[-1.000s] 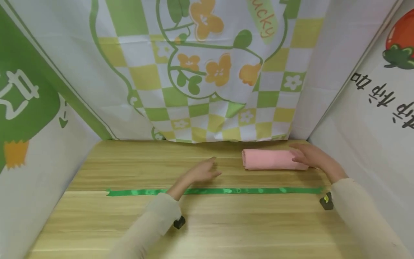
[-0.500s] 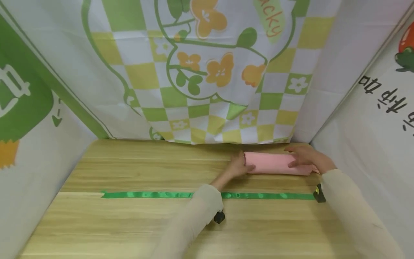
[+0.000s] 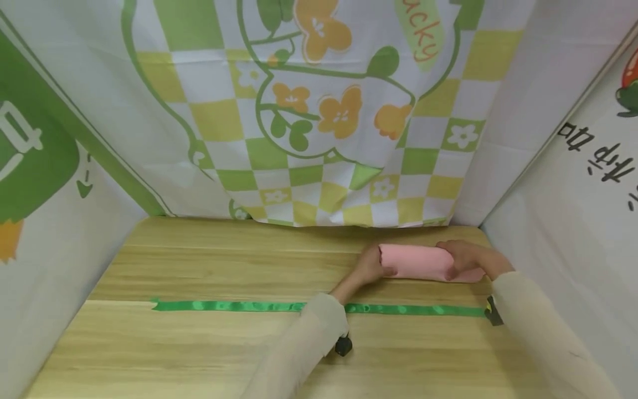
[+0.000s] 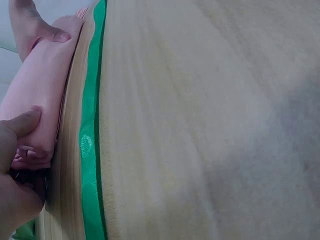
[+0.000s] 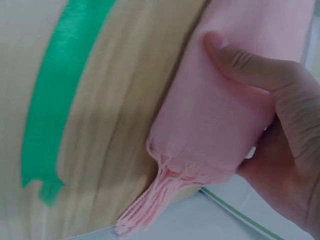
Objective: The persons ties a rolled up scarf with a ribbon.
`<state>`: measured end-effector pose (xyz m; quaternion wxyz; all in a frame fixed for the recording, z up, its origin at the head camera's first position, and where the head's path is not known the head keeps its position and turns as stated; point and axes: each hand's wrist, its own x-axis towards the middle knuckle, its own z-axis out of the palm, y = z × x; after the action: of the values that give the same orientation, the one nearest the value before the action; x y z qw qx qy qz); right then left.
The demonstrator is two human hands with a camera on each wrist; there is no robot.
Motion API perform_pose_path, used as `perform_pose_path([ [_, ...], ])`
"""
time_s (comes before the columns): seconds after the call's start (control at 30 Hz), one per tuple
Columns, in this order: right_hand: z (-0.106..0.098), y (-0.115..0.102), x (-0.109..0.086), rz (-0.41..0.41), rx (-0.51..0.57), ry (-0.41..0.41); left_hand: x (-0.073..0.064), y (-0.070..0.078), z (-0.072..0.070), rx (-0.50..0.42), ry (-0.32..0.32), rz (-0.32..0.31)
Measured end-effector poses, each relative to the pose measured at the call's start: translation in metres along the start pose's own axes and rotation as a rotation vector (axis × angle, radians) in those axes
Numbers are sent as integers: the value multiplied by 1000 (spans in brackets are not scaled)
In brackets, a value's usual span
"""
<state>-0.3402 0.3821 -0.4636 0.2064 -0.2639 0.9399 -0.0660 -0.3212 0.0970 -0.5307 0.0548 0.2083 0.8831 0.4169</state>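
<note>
Since a second ago the left hand has travelled rightward from bare wood to the cloth, and the right hand has taken hold near the other end. Pale pink and finely woven, the cloth is rolled or folded into a long, soft, flattened bundle with a smooth upper face. Its left end shows small bunched folds; from its right end comes a loose fringe of pink strands, gathered into a tuft and overlapping the table's edge in the right wrist view. The cloth is at the back right of the table, lengthwise between the two hands, beyond the green tape and apart from it; whether it rests fully on the wood or is slightly raised, I cannot tell. At the left end, the left thumb presses flat on the near face while the other fingers curl at the end and beneath, pinching the cloth. At the right, the right thumb lies across the face, its tip well in from the fringed end, with the cloth between thumb and palm; that hand grips too, but its other fingers are mostly hidden behind the cloth, so I cannot tell whether they are spread or together.
</note>
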Motion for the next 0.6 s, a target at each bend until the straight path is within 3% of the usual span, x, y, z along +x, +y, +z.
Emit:
perform_pose_path([
  [0.33,8,-3,-5,-66,-70,195,-9,3,1,-25,50,12],
  [0.6,4,-12,-18,-52,-99,320,-14,9,-14,-236,62,21],
])
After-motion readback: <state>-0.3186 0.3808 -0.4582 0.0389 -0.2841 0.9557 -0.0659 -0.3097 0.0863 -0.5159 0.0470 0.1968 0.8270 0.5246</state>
